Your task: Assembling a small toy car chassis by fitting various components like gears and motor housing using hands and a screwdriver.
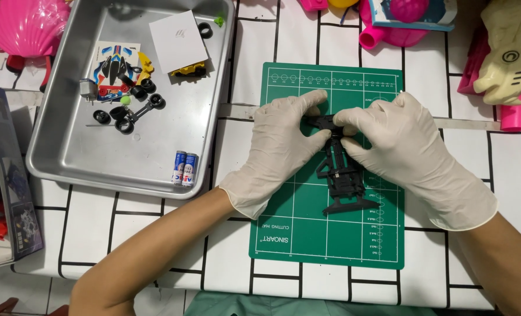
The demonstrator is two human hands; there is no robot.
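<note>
The chassis [342,169], a thin black plastic frame, lies on the green mat [295,234] on the counter [489,158]. It looks light, stiff and rather brittle at its slim struts, so the sturdier ends seem the safest hold. Both gloved hands pinch its far end: the left hand [281,149] and right hand [404,146] each have the grip closed on it, fingertips almost meeting

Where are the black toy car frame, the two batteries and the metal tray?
black toy car frame [343,175], head view, middle section.
two batteries [185,168], head view, their sides.
metal tray [111,169], head view, bare floor.
</note>
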